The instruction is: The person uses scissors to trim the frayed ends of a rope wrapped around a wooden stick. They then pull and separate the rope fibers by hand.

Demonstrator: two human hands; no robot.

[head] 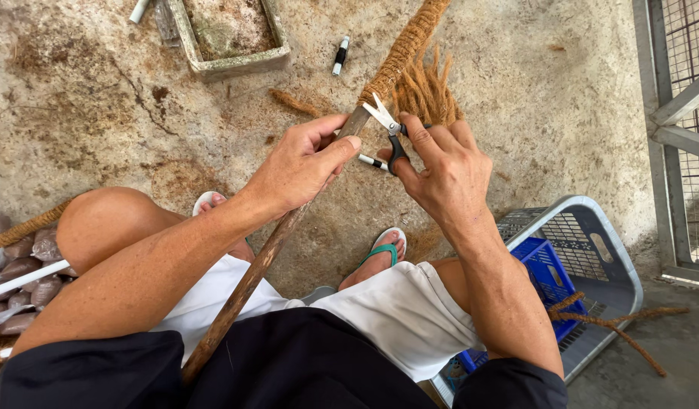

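Concrete floor (99, 98) below: your left hand (300, 163) grips the slanting stick (247, 280); right hand (444, 170) fingers pinch open scissors (387, 125) at its coir-wrapped end (406, 45).

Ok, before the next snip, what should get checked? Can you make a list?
1. Left hand grips the stick: ok.
2. Right hand holds the scissors: ok.
3. Blades open: ok.
4. Blade tips at the edge of the rope wrapping: ok.
5. Left fingers away from the blades: not ok, they are close.
6. What sits between the blades: cannot tell.
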